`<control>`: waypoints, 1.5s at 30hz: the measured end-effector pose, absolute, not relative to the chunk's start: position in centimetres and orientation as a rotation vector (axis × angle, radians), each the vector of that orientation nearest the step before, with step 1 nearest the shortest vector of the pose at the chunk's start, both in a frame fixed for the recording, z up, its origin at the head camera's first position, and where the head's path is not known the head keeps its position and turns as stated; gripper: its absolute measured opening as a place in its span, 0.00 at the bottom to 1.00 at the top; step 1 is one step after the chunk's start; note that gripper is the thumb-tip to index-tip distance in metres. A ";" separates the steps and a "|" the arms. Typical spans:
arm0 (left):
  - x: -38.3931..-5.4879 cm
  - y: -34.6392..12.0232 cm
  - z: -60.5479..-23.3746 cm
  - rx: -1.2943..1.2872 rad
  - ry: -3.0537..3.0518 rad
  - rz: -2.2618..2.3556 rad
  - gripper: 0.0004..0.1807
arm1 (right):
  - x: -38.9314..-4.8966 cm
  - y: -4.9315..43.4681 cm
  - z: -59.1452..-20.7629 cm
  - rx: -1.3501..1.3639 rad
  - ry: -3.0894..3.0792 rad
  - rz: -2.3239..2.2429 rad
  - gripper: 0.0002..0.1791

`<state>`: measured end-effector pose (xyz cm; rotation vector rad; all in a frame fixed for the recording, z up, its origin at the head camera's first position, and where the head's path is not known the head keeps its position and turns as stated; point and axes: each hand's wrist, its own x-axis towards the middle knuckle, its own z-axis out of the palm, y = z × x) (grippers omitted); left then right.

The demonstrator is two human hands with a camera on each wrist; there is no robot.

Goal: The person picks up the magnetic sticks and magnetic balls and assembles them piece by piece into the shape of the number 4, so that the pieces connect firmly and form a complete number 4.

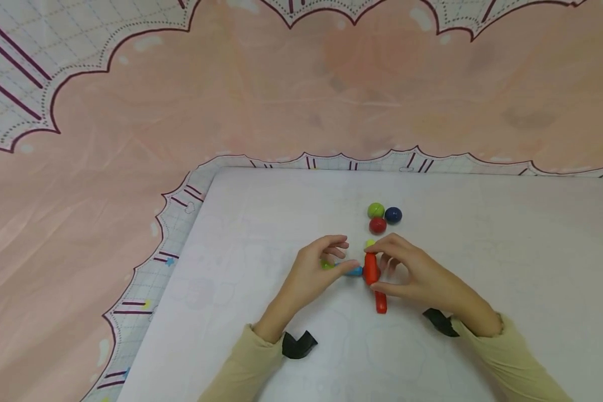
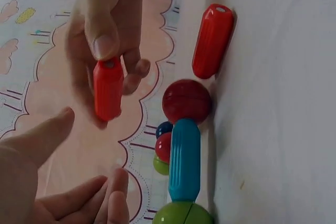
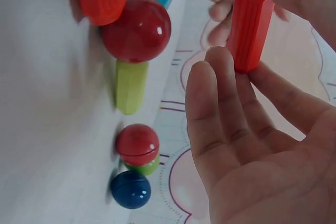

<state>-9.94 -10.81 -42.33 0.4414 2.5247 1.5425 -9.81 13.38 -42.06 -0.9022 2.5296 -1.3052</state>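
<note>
Between thumb and fingertip my right hand (image 1: 412, 268) pinches a red rod (image 3: 252, 24) by its two ends, above the table. My left hand (image 1: 314, 268) hovers to the left, thumb and fingers apart and nothing between them. Beneath the hands lies a joined piece: a dark red ball (image 2: 187, 101) with a blue rod (image 2: 185, 160) running to a green ball (image 2: 184, 213). A yellow-green rod (image 3: 131, 87) extends from the red ball on the far side. A second red rod (image 1: 381, 302) lies on the near side, its end right at that ball.
Beyond the hands, a loose green ball (image 1: 376, 210), dark blue ball (image 1: 393, 215) and red ball (image 1: 378, 225) sit close together on the white tabletop (image 1: 261, 223). A patterned pink cloth (image 1: 301, 95) spreads past the table's edge. Black bands (image 1: 299, 345) show at the wrists.
</note>
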 end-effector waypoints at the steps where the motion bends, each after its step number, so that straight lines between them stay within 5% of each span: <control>1: -9.9 -10.7 -42.2 0.424 2.515 1.534 0.30 | -9.8 13.2 -42.0 -0.903 2.536 -1.303 0.29; 32: -10.4 -11.2 -42.7 0.303 2.202 1.741 0.19 | -9.5 12.0 -41.3 -0.897 2.592 -1.174 0.34; 45: -12.0 -13.2 -42.8 0.219 2.303 1.739 0.18 | -9.5 13.0 -42.7 -0.784 2.668 -1.085 0.17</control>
